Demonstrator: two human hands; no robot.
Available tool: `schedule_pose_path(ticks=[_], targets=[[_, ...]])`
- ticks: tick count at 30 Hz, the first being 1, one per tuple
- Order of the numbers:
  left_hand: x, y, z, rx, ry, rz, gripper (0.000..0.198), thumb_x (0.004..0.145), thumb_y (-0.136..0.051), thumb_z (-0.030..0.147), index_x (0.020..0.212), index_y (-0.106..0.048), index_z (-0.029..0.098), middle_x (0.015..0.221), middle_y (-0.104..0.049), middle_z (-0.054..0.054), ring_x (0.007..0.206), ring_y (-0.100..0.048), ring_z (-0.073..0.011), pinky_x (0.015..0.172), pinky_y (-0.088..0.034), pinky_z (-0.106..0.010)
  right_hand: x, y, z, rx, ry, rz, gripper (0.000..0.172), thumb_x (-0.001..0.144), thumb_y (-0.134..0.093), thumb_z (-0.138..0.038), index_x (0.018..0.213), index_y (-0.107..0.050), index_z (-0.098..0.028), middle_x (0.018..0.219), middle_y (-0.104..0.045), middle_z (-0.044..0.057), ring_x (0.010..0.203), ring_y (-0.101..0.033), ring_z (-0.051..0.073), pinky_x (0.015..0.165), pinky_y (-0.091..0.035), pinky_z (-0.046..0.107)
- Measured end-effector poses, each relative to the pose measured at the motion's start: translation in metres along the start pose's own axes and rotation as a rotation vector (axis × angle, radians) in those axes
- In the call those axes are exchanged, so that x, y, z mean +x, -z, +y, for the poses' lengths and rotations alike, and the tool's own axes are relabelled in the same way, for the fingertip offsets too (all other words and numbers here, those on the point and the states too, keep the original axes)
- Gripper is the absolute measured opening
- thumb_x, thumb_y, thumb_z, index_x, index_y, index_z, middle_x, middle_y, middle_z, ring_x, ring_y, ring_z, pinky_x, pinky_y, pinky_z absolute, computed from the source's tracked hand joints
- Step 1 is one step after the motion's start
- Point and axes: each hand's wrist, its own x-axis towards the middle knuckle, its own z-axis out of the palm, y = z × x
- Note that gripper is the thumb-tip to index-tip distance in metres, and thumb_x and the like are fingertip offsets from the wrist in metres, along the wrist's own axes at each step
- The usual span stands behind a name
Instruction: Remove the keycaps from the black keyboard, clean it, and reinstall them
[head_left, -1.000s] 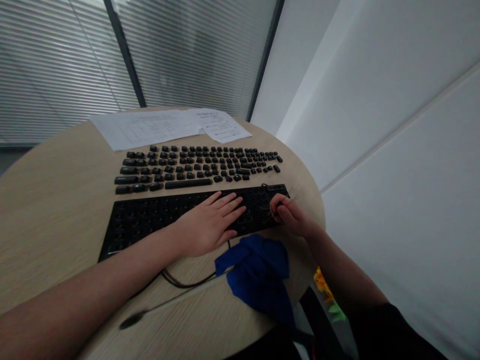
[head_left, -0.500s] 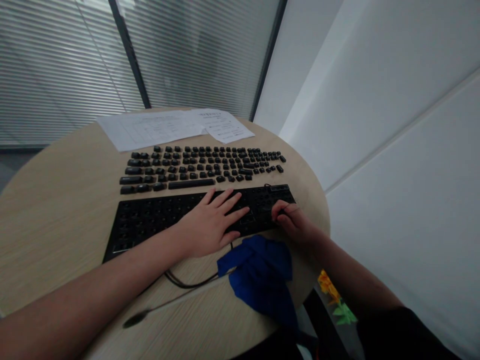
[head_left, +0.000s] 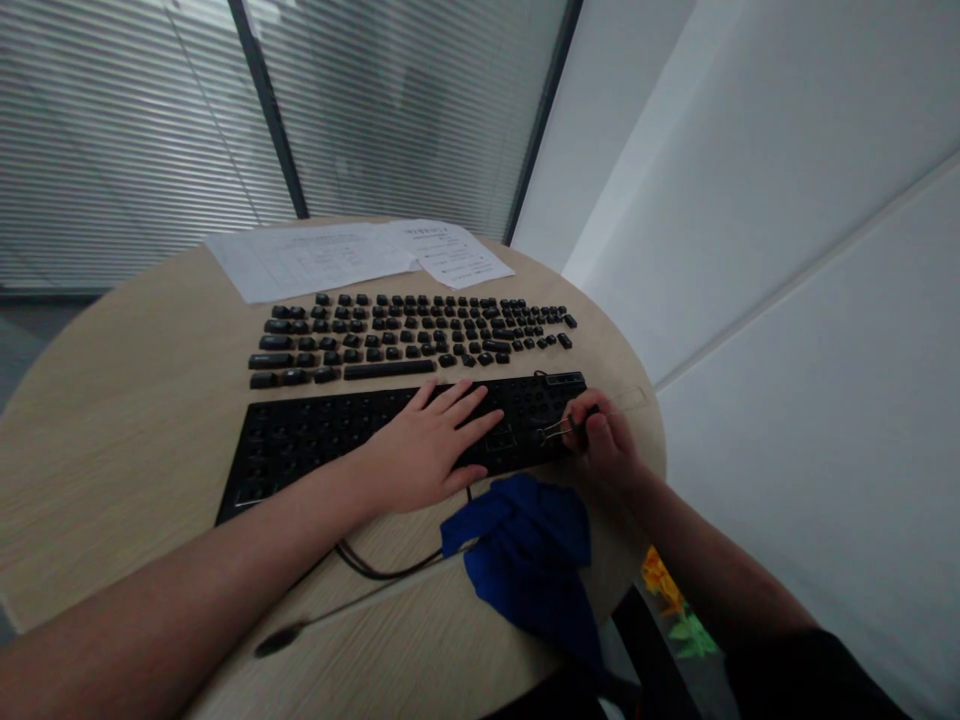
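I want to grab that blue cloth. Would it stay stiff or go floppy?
Probably floppy: the cloth lies crumpled in folds and droops over the table edge. It looks thin, so it is likely light. Pushed, it would probably bunch up rather than roll.

No text can be read. Printed lines and a faint grid are seen on the paper sheets (head_left: 315, 258) lying beyond the keys, but they are too small and blurred to be made out. No legends can be told on the loose keycaps (head_left: 405, 335), and no brand or label is shown legibly on the keyboard base (head_left: 315, 430).
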Motion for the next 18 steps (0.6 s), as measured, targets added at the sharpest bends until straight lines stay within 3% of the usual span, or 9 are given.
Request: schedule_pose_path(ticks=[3,6,9,12,15,18], targets=[[0.003,0.016,0.009,-0.062,-0.052,0.152,0.052,0.101,-0.060,0.044,0.147,-0.058,0.020,0.149,-0.059,-0.018,0.137,-0.055,-0.0362,0.114,-0.041,-0.060,-0.004,-0.006,-0.012,0.020,0.040,-0.071,0.040,0.098,-0.059,-0.062,0.088,-0.052,-0.024,0.069,-0.056,-0.003,0.048,-0.045,0.010,0.045,-0.036,0.023],[0.003,0.030,0.024,-0.106,-0.201,0.312,0.032,0.104,-0.057,0.032,0.132,-0.067,0.019,0.121,-0.073,-0.011,0.104,-0.069,-0.0238,0.091,-0.057,-0.039,-0.008,-0.016,-0.027,0.178,-0.057,-0.146,0.036,0.101,-0.057,-0.059,0.092,-0.053,-0.024,0.072,-0.059,-0.002,0.050,-0.050,0.011,0.044,-0.036,0.022],[-0.001,0.035,0.039,-0.097,-0.294,0.410,0.024,0.105,-0.053,0.020,0.122,-0.068,0.013,0.100,-0.075,-0.007,0.081,-0.067,-0.0180,0.069,-0.057,-0.029,-0.010,-0.024,-0.043,0.346,-0.206,-0.177,0.038,0.101,-0.054,-0.062,0.091,-0.053,-0.025,0.073,-0.061,-0.001,0.048,-0.052,0.012,0.040,-0.031,0.022],[-0.004,0.035,0.047,-0.117,-0.326,0.454,0.018,0.104,-0.052,0.016,0.111,-0.069,0.013,0.088,-0.074,-0.004,0.073,-0.065,-0.0166,0.061,-0.055,-0.028,-0.008,-0.026,-0.054,0.374,-0.296,-0.196,0.039,0.099,-0.057,-0.060,0.085,-0.056,-0.023,0.069,-0.059,-0.001,0.051,-0.051,0.014,0.044,-0.032,0.025],[-0.005,0.035,0.051,-0.130,-0.302,0.490,0.016,0.103,-0.052,0.014,0.104,-0.068,0.015,0.083,-0.073,-0.001,0.068,-0.065,-0.0146,0.056,-0.054,-0.026,-0.002,-0.019,-0.059,0.236,-0.210,-0.103,0.044,0.101,-0.055,-0.053,0.070,-0.057,-0.021,0.066,-0.053,0.000,0.060,-0.049,0.015,0.055,-0.039,0.029],[-0.006,0.039,0.051,-0.119,-0.263,0.537,0.018,0.104,-0.050,0.017,0.106,-0.068,0.017,0.086,-0.074,-0.002,0.068,-0.067,-0.0130,0.056,-0.056,-0.025,0.002,-0.007,-0.064,0.027,-0.090,-0.025,0.047,0.105,-0.051,-0.045,0.066,-0.060,-0.020,0.076,-0.059,0.004,0.078,-0.056,0.018,0.075,-0.046,0.031]])
